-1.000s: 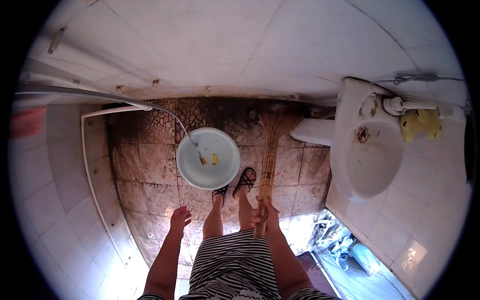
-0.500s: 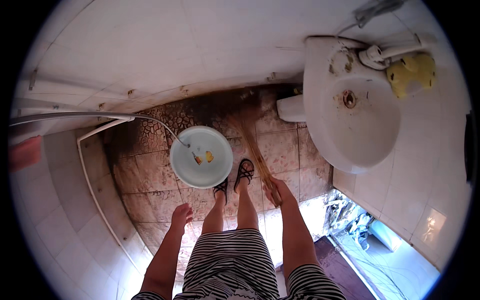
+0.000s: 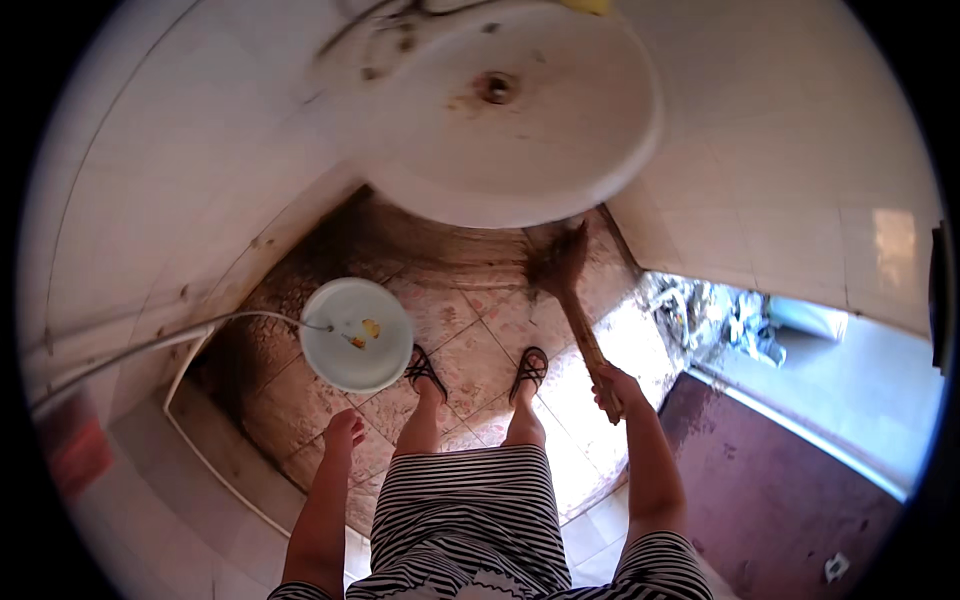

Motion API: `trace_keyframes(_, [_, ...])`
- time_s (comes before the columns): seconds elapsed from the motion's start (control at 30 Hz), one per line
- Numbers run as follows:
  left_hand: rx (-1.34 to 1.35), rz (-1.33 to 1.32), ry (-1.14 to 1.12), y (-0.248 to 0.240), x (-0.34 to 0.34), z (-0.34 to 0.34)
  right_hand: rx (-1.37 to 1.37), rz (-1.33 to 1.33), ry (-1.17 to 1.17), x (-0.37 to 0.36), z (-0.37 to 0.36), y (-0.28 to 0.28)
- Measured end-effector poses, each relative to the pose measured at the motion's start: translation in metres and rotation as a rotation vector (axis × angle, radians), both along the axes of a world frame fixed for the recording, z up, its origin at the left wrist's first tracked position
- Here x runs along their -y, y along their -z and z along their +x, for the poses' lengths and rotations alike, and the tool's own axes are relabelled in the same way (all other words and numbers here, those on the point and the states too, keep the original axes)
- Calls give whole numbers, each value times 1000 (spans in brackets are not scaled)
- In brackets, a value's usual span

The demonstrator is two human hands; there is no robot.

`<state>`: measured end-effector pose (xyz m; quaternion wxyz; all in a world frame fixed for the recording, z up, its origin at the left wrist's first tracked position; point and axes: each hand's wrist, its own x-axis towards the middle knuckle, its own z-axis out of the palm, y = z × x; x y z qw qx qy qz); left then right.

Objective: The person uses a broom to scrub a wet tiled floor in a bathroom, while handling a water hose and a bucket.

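Observation:
My right hand (image 3: 622,390) is closed round the handle end of a brown straw broom (image 3: 580,322). The broom slants away from me, and its dark, spread bristles rest on the tiled floor (image 3: 470,355) at the front edge of the sink. My left hand (image 3: 345,428) hangs over the floor at the left with its fingers curled in and nothing visible in them. Nearest to it is a pale round basin (image 3: 357,372) on the floor. The basin holds water, small yellow and orange pieces, and the end of a thin grey hose (image 3: 240,316).
A stained white sink (image 3: 540,150) juts out ahead, above the floor. My sandalled feet (image 3: 530,372) stand between basin and broom. At the right is a doorway with a purplish-brown door panel (image 3: 790,480) and a heap of tangled things (image 3: 755,325). A pinkish-red cloth (image 3: 75,450) is at the left.
My view has turned to the right, so the sink now lies ahead. The broom's head has swept rightward across the floor, my right hand moving with it. The basin stays on the floor.

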<state>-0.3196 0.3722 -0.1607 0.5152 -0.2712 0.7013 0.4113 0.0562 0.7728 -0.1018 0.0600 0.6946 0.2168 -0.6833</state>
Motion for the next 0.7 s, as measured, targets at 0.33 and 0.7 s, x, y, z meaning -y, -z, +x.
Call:
trace_keyframes(0.33, [-63, -54, 202, -18, -117, 92, -433, -286, 202, -24, 42, 64])
trace_keyframes(0.7, [32, 203, 394, -2, -250, 276, 60, -211, 165, -105, 385, 28])
